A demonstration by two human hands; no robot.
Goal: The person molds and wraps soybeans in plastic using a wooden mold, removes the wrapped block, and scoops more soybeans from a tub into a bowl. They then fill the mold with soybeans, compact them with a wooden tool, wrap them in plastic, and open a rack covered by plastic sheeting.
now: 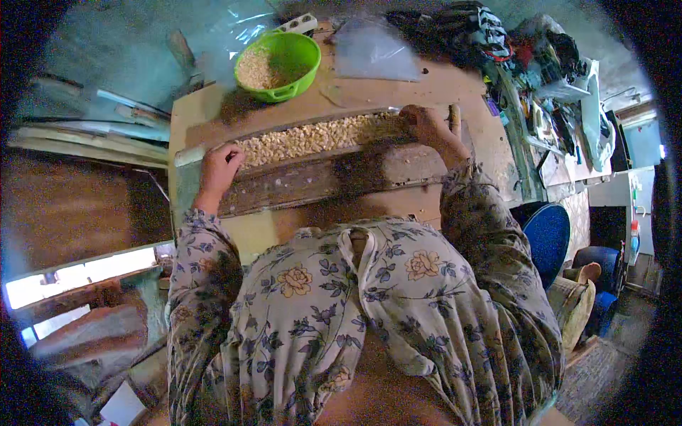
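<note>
A long wooden trough lies across the table, holding a strip of pale, lumpy pieces that look like chopped nuts or puffed grain. My left hand is at the left end of this strip, its fingers curled and closed by the near board. At the other end, my right hand rests over the trough's far edge with bent fingers pressed together. What either hand holds, if anything, is too small or hidden to make out. Beyond the trough stands a green plastic basin with similar pale pieces inside.
Clear plastic sheeting lies at the table's back, near a white power strip. Bags and tools crowd a shelf on the right. A blue barrel stands below it. Wooden planks lie to the left.
</note>
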